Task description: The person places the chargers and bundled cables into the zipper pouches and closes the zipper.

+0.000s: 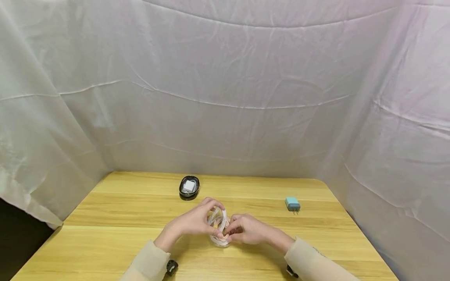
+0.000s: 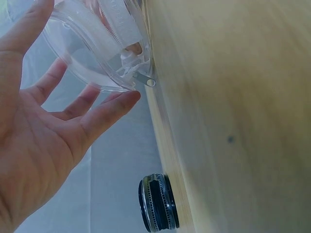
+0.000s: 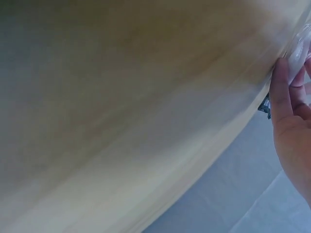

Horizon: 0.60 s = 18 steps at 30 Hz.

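Observation:
Near the front middle of the table, a round clear plastic zip case (image 1: 220,244) with a white zipper band stands with its lid raised. My left hand (image 1: 197,221) grips the raised lid between thumb and fingers. From the other side, my right hand (image 1: 248,229) pinches the case's near right rim, its index finger reaching inside. Something pinkish and coiled lies within, mostly hidden by the fingers and the band. A metal zip pull (image 2: 146,80) hangs at the case's edge in the left wrist view. The right wrist view catches only a sliver of the case.
A black oval case (image 1: 188,194) holding a white charger (image 1: 190,185) stands farther back, left of centre. To the right lies a teal and grey plug charger (image 1: 292,203), prongs toward me. Pale curtains (image 1: 225,128) enclose the wooden table (image 1: 116,210).

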Available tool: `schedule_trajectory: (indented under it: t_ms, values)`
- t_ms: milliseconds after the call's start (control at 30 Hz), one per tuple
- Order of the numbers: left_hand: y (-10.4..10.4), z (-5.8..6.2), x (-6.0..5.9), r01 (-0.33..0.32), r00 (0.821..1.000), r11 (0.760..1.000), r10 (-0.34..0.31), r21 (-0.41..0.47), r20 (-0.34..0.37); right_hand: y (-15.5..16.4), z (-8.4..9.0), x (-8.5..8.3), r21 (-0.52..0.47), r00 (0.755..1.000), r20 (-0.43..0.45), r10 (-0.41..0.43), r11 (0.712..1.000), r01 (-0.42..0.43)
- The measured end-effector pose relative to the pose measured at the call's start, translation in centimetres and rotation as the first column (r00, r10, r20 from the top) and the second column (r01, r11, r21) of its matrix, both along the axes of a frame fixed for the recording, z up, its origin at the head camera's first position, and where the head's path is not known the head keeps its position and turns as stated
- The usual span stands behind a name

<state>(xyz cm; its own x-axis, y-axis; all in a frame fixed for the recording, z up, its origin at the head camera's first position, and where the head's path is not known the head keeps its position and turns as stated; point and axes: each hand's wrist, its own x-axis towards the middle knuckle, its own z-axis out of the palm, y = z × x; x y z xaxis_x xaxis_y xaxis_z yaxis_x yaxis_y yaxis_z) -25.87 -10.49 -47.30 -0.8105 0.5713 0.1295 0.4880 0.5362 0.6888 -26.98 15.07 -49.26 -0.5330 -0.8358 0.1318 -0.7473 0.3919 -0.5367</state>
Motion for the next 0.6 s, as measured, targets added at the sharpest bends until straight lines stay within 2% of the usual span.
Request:
schedule_trajectory:
  t_ms: [267,400,500,600]
  values:
    - [0.0,0.0,0.1,0.001,1.0,1.0,-0.001,0.004,0.007,0.9,0.3,0.7,-0.06,0.994,0.103,-0.024,0.998,0.031]
    - [0.1,0.0,0.1,0.003,1.0,1.0,-0.003,0.002,0.012,1.9,0.8,0.9,-0.099,0.985,0.165,-0.059,0.992,0.076]
    - [0.1,0.0,0.1,0.003,1.0,1.0,-0.003,0.0,0.011,2.9,1.3,0.9,-0.136,0.981,0.171,-0.089,0.984,0.113]
    - [0.1,0.1,0.1,0.001,1.0,1.0,-0.001,0.0,0.01,3.8,1.6,0.7,-0.181,0.984,0.127,-0.124,0.973,0.145]
